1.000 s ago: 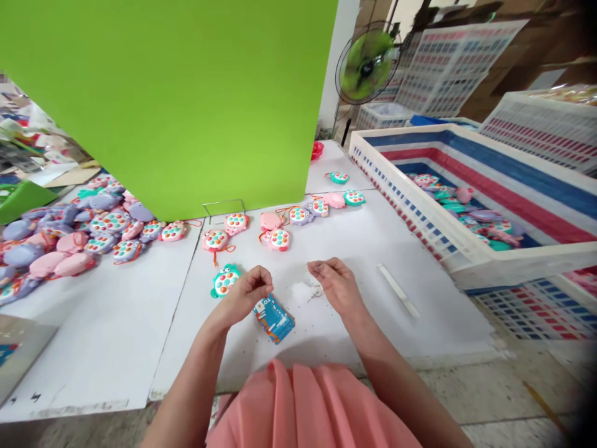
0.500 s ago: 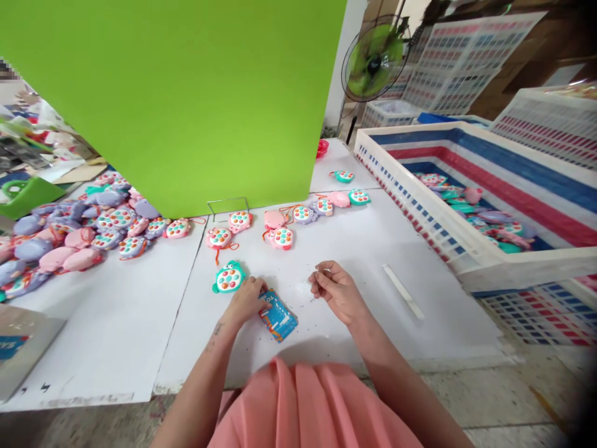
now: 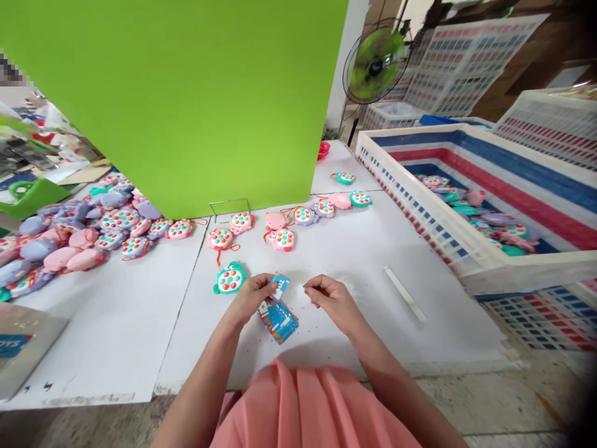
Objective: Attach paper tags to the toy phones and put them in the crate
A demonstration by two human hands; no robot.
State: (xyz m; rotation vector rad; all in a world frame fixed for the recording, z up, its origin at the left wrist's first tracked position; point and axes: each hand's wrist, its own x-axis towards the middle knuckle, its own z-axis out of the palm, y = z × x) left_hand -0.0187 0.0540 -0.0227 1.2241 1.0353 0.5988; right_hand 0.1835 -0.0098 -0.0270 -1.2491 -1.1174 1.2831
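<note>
Left hand (image 3: 255, 297) clamped on a small blue card (image 3: 281, 284), held over flat blue printed cards (image 3: 280, 323) on the white table (image 3: 364, 336); right hand (image 3: 334, 303) near it, fingers curled, and from where I stand I cannot tell whether they grip anything. Just beyond the left hand, a rounded teal toy (image 3: 230, 279) with coloured bumps. Farther right, a slotted white plastic crate (image 3: 513, 266), its smooth striped lining (image 3: 536, 196) cupping a loose heap of pink, teal and lilac toys (image 3: 501, 218).
</note>
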